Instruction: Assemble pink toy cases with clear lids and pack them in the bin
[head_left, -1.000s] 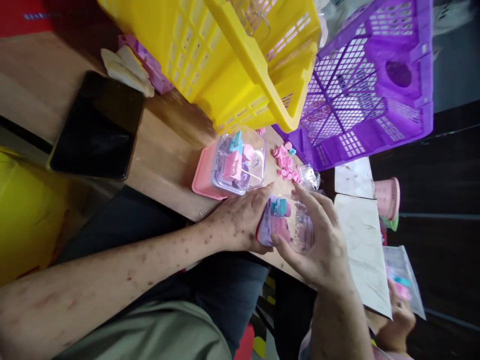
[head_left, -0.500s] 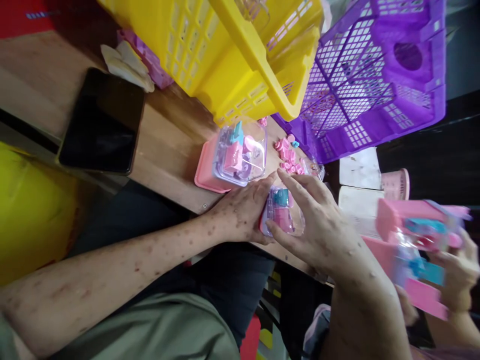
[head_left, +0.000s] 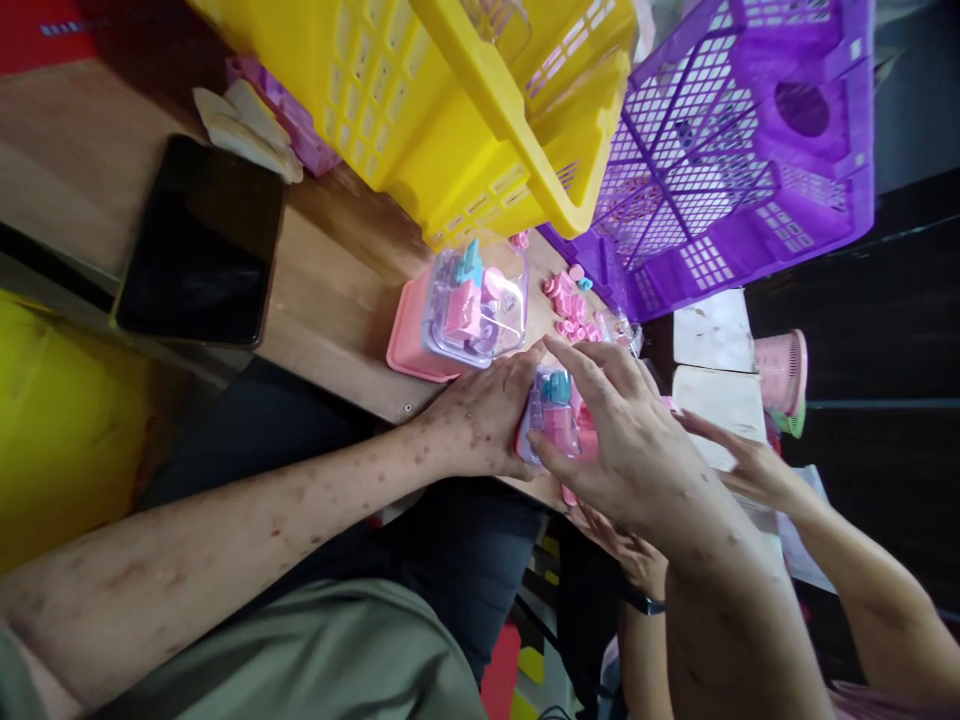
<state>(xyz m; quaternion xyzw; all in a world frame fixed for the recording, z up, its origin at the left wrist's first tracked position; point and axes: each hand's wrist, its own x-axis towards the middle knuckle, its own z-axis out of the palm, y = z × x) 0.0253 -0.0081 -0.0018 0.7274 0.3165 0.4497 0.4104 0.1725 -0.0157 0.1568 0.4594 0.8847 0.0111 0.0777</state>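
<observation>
Clear-lidded toy box point(head_left: 553, 420) sits at the table's near edge, gripped from both sides: the left hand point(head_left: 480, 420) curls its fingers against the box's left flank, and the right hand point(head_left: 622, 440) clasps its top and right side. By the look of it, this box is filled and being pressed closed. One finished box point(head_left: 461, 315) lies just beyond. Loose pink pieces point(head_left: 570, 305), roughly a dozen, remain unpacked. Two baskets stand behind, one yellow point(head_left: 450, 110), one purple point(head_left: 735, 170). A co-worker's hand point(head_left: 750, 465) reaches in nearby.
</observation>
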